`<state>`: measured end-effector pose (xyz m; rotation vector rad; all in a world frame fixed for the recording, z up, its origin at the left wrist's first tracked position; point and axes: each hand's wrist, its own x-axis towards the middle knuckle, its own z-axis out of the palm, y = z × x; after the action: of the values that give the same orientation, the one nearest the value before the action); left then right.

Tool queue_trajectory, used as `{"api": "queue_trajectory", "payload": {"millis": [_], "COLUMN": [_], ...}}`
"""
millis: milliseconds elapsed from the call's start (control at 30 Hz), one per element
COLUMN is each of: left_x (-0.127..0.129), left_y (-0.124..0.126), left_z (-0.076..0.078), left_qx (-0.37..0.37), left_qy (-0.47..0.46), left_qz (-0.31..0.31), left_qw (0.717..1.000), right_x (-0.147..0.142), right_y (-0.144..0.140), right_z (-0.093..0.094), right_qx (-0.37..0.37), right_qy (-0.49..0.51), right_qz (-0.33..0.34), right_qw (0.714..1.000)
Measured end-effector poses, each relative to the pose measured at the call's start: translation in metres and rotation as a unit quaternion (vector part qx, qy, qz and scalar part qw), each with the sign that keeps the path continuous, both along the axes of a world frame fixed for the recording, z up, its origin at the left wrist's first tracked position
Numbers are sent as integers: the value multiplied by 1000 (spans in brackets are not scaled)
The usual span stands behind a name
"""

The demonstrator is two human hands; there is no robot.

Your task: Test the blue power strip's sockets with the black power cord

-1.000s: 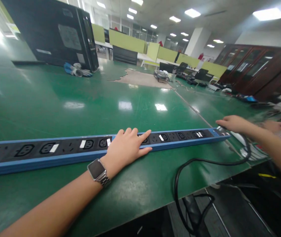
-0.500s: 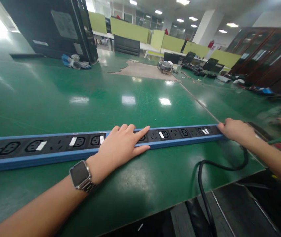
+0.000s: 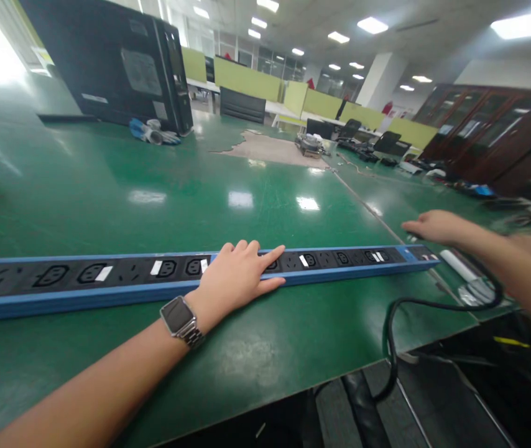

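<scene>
A long blue power strip (image 3: pixel 340 272) with black sockets and small white labels lies across the table. My left hand (image 3: pixel 240 270), with a watch on its wrist, rests over its middle. The thumb presses along the near edge, the index finger points right, and the other fingers bend over the far edge. My right hand (image 3: pixel 436 225) is raised just beyond the strip's right end, its fingers closed on the end of a black cable (image 3: pixel 433 303). A small dark piece with a metallic glint shows at its fingertips. The cable loops down past the table's front edge.
A clear-wrapped white roll (image 3: pixel 459 266) lies right of the strip. Another person's hand (image 3: pixel 529 244) is partly visible behind my right forearm. A black computer case (image 3: pixel 120 68) and blue-grey gloves (image 3: pixel 153 132) are at the back left; dark equipment (image 3: pixel 309 146) is farther back.
My right hand has lifted off the strip's right end, uncovering it, with the cable's end in its fingers. My left hand stays on the strip. The view has tilted up slightly.
</scene>
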<state>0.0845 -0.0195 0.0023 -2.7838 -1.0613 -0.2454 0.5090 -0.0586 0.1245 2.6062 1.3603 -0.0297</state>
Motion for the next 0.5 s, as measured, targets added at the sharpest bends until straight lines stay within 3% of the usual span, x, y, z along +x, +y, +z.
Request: {"api": "queue_trajectory", "payload": {"millis": [33,100,167,367,500], "left_x": [0,0,0,3,2], "left_y": [0,1,0,0,1], "left_z": [0,0,0,-1,0], "left_qx": [1,4,5,4,-10], "left_qy": [-1,-3,-1,13,24], "left_qz": [-2,-4,-2,10,13], "left_qw": [1000,1000,1000,1000,1000], "right_x": [-4,-5,0,6,-3], "right_y": [1,-3,-9,-12,-14], "right_z": [-22,-57,-75,-82,-99], "right_qx": [-53,-87,-84,-72,-56], "right_qy": [-4,-13,-29,-40,-56], "right_qz": [9,20,26,24,-4], "right_qw": [999,996,996,996,997]}}
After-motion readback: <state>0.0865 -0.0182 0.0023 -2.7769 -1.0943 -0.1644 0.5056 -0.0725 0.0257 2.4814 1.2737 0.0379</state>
